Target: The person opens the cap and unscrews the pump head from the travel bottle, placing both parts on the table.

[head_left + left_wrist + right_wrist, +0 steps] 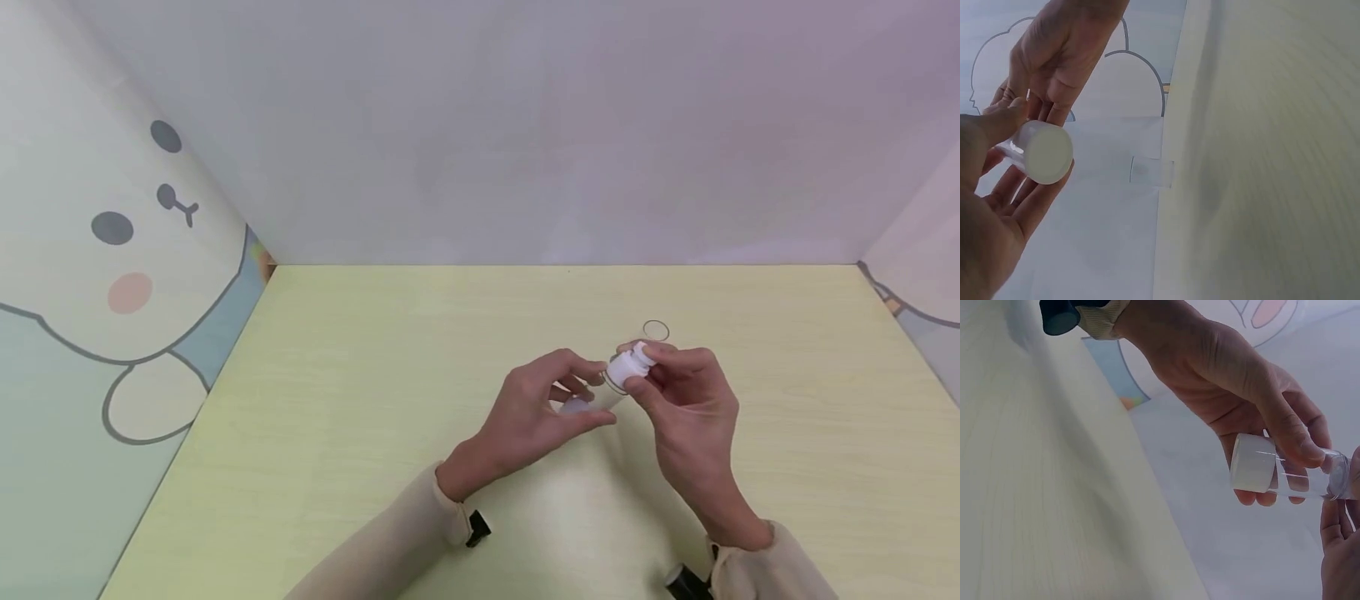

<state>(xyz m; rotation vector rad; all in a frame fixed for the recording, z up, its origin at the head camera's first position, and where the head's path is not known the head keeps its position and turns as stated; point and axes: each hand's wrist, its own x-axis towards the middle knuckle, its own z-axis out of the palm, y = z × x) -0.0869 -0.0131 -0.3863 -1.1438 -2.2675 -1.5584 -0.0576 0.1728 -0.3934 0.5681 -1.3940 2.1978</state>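
A small clear cylindrical bottle (1300, 481) with a white base (1050, 153) is held tilted above the table, between both hands. My left hand (532, 408) grips its clear body, thumb on one side and fingers on the other. At the bottle's upper end is a white stepped top (628, 365), shaped like a pump head. My right hand (693, 412) pinches this top between thumb and fingers. In the right wrist view, the right hand (1342, 550) is cut off by the frame edge and the white top is hidden.
A clear cap (656, 331) stands on the pale wood-look table (360, 400), just beyond the right hand. A grey wall (525, 133) rises behind the table. Panels with cartoon prints (112, 250) flank both sides. Black devices (477, 528) are strapped at the wrists.
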